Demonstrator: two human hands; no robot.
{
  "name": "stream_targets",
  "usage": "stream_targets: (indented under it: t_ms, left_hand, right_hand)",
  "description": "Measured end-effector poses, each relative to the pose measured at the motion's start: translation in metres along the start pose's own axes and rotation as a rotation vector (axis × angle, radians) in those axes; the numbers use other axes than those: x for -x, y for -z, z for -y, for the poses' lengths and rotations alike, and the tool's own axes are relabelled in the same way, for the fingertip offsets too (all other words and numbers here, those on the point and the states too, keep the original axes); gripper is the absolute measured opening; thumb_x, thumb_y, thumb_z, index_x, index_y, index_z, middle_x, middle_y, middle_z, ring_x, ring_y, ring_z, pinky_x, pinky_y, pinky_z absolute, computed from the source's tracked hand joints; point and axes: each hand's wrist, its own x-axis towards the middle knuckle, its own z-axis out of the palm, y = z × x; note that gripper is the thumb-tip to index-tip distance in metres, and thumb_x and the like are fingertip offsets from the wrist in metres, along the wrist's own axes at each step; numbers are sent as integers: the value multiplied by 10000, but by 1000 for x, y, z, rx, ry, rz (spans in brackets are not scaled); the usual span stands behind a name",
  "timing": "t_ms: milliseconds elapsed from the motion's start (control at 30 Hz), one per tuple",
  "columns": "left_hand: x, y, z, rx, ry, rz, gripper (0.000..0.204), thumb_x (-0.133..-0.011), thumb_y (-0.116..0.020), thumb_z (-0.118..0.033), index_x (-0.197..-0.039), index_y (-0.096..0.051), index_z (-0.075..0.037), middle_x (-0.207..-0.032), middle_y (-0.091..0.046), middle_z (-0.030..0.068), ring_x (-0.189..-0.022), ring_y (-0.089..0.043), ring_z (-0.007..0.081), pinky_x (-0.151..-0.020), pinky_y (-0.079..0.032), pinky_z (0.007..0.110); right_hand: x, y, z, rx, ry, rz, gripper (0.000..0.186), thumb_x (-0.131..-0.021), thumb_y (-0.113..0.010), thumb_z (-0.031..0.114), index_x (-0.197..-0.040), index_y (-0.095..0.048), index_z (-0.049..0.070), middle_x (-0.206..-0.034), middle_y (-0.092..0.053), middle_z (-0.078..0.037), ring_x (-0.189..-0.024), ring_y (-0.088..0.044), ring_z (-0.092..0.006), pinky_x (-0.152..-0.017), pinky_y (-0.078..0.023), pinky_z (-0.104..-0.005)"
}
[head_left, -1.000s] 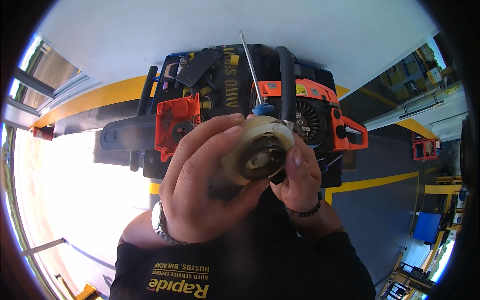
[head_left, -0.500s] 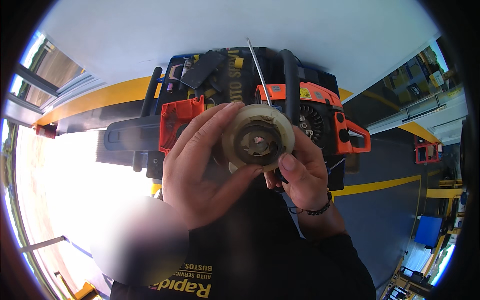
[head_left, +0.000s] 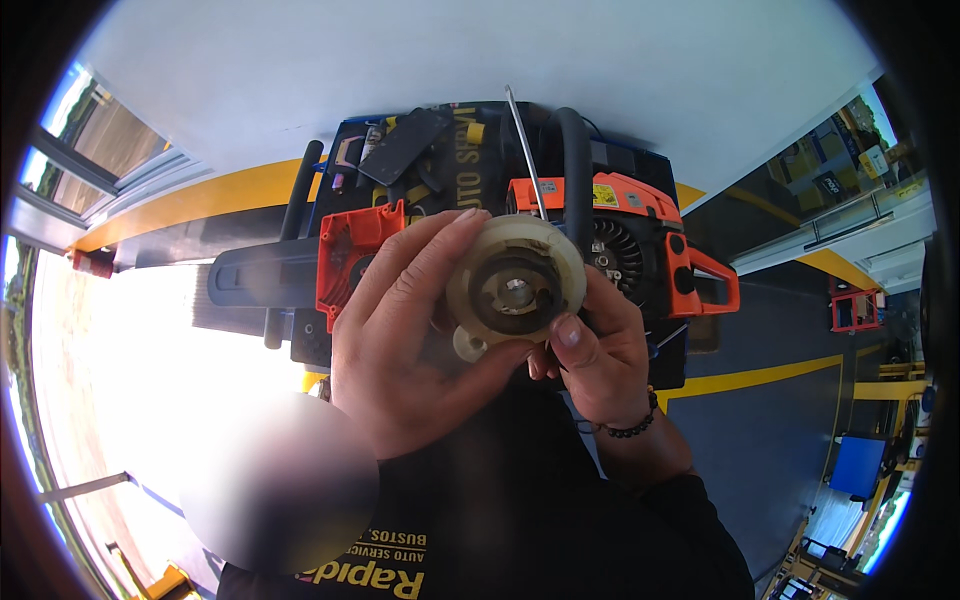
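Observation:
My left hand (head_left: 405, 320) is wrapped around the left side of an off-white plastic starter pulley (head_left: 490, 262), its fingers on the far rim and thumb on the near edge. The pulley's open face is toward me, showing a dark coiled ring and a shiny centre. My right hand (head_left: 605, 365) grips the pulley's right edge with the thumb in front; its other fingers are partly hidden. Beyond the pulley, a screwdriver's long metal shaft (head_left: 522, 140) slants up; its handle is hidden, so I cannot tell whether a hand holds it.
Behind my hands lies an orange chainsaw body (head_left: 640, 245) with a black handle and exposed flywheel. To its left are an orange plastic cover (head_left: 350, 250) and a dark guide bar cover (head_left: 262, 273). A black phone-like slab (head_left: 405, 145) rests on the dark bench mat (head_left: 465, 190).
The pulley has tilted and turned slightly in my hands, so its lower-left tab shows more. Its centre now looks shiny. The screwdriver shaft appears a little lower and farther right.

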Motion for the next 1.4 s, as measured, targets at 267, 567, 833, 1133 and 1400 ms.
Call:
stream_targets:
  t_ms: [267, 567, 833, 1133, 1400]
  left_hand:
    - [-7, 0, 2, -36, -6, 13, 745, -658, -813, -74, -1323, -505, 59, -1284, -550, 196, -1134, -620, 283, -946, -526, 358]
    - [-6, 1, -2, 108, 75, 175, 819, -652, -804, -55, -1389, -462, 43, -1332, -489, 196, -1215, -557, 289, -986, -494, 361]
    - [-7, 6, 10, 494, 158, 280, 843, -696, -776, -52, -1430, -388, 92, -1366, -472, 189, -1266, -508, 275, -1046, -412, 368]
    - [-6, 5, 0, 1139, 588, 202, 829, -744, -755, -35, -1461, -352, 67, -1520, -346, 239, -1369, -428, 308, -1109, -378, 420]
    - [-1, 3, -6, 1213, 535, 173, 818, -758, -729, -73, -1472, -350, 44, -1542, -320, 241, -1387, -406, 333, -1125, -357, 451]
  right_hand:
    - [-3, 9, 6, -36, -9, -36, 577, -1004, -515, 423, -1308, -492, -67, -951, -669, -127, -608, -608, -109, -475, -442, -215]
    - [-10, 5, 15, -24, -10, -194, 298, -981, -604, 188, -1203, -584, -10, -931, -666, -49, -667, -608, -51, -545, -459, -179]
    - [-12, 4, 18, -6, -38, -210, 254, -998, -566, 223, -1101, -611, -4, -816, -628, -12, -602, -533, -27, -516, -412, -178]
    - [-10, 0, 24, 75, -3, -181, 347, -1001, -558, 308, -1094, -609, -22, -852, -589, -16, -610, -508, -19, -528, -401, -180]
    - [-7, 1, 24, 125, 71, -140, 383, -1006, -548, 348, -1092, -606, -21, -910, -565, -22, -623, -483, -6, -547, -390, -174]
